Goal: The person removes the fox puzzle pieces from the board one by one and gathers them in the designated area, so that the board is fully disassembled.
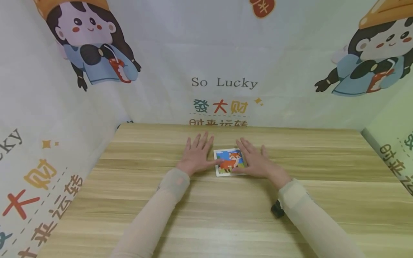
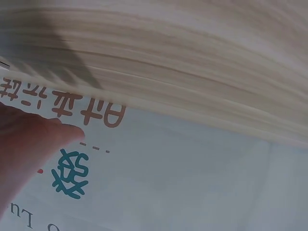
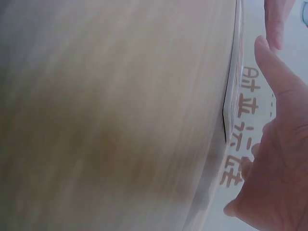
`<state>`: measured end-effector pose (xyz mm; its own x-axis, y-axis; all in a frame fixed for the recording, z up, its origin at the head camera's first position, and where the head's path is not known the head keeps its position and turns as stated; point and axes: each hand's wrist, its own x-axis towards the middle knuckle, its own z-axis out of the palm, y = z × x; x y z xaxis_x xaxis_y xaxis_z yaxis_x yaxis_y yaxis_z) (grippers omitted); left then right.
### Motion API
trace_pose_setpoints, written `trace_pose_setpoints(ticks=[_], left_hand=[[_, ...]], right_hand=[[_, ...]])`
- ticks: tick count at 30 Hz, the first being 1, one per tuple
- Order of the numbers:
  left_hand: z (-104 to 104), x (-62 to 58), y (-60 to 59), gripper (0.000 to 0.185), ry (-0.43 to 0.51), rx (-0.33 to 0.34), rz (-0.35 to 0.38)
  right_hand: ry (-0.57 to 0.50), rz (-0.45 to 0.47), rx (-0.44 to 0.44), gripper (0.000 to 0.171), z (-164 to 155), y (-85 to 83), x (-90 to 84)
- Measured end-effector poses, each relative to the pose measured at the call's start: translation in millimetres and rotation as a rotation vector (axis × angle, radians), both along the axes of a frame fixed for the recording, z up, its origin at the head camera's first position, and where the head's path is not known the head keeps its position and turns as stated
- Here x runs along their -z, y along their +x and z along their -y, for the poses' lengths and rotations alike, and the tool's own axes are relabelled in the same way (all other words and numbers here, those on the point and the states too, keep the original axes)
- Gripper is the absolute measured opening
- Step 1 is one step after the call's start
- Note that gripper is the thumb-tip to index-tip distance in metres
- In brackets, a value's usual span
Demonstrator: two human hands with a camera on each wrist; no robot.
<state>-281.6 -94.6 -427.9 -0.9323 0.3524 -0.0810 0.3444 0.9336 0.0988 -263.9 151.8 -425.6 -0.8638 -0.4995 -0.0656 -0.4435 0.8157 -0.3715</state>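
At frame centre, the flat left hand and right hand, fingers straight, flank the fox card, which looks thin, light, stiff and best lifted by its edges off the tabletop.

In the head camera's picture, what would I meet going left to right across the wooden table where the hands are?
left hand → fox picture card → right hand, all on the wooden table.

Wooden table, light grain. Printed cloth backdrop along far and side edges: cartoon figures, "So Lucky" lettering, Chinese characters.
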Motion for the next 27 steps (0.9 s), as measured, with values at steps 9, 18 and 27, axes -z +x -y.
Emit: trace_pose_setpoints(ticks=[9, 18, 27], left_hand=[[4, -2.7, 2.5, 0.098, 0.007, 0.014, 0.04], [3, -1.4, 1.4, 0.096, -0.001, 0.029, 0.06], [-6, -4.5, -0.2, 0.094, 0.002, 0.08, 0.133]], right_hand=[[-0.03, 0.037, -0.158, 0.101, 14, -2.3, -0.3], [0.037, 0.066, -0.234, 0.084, 19, -3.4, -2.2], [0.084, 0.094, -0.223, 0.08, 19, -4.2, -0.7]])
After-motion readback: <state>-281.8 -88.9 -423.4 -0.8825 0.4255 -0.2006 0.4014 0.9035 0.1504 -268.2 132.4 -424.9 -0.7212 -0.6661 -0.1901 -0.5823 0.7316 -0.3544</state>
